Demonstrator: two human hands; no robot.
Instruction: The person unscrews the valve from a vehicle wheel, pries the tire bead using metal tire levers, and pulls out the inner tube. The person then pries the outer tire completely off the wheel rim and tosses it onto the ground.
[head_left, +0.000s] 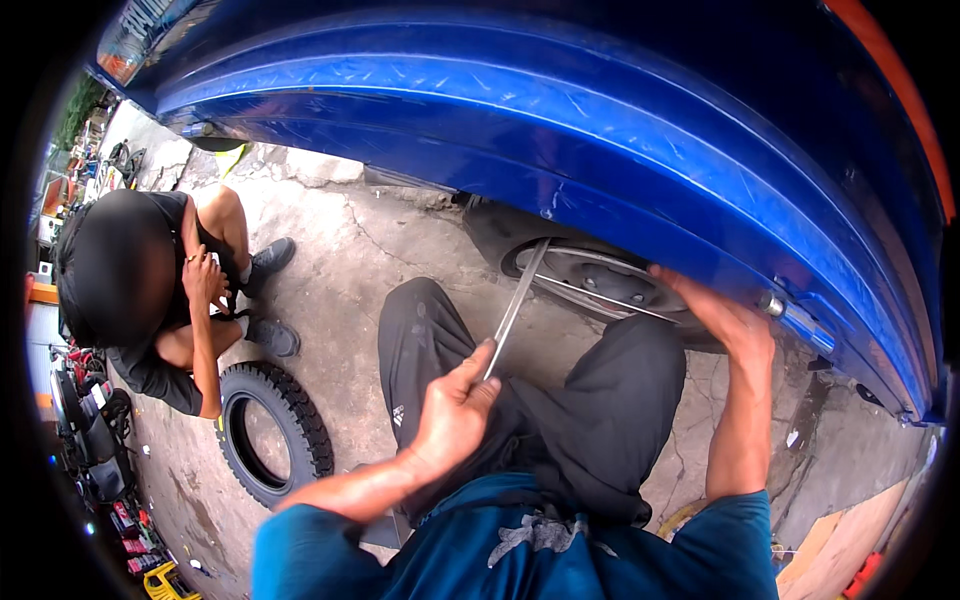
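My left hand [458,408] is closed round a long metal tyre lever [518,302]. The lever slants up and away, its far end at the rim of a wheel [610,283] under the blue vehicle body [480,110]. My right hand [722,312] reaches to the wheel's right side, just below the body's lower edge. One digit there is stretched out and the hand seems to hold nothing; its other fingers are mostly hidden. The wheel sits low between my knees, its upper part covered by the body.
A loose knobbly tyre [272,432] stands or leans on the cracked concrete floor [350,240] at left. Beside it a person [150,290] in dark clothes crouches. Bags and assorted goods [95,430] line the far left. A wooden board [840,545] lies at lower right.
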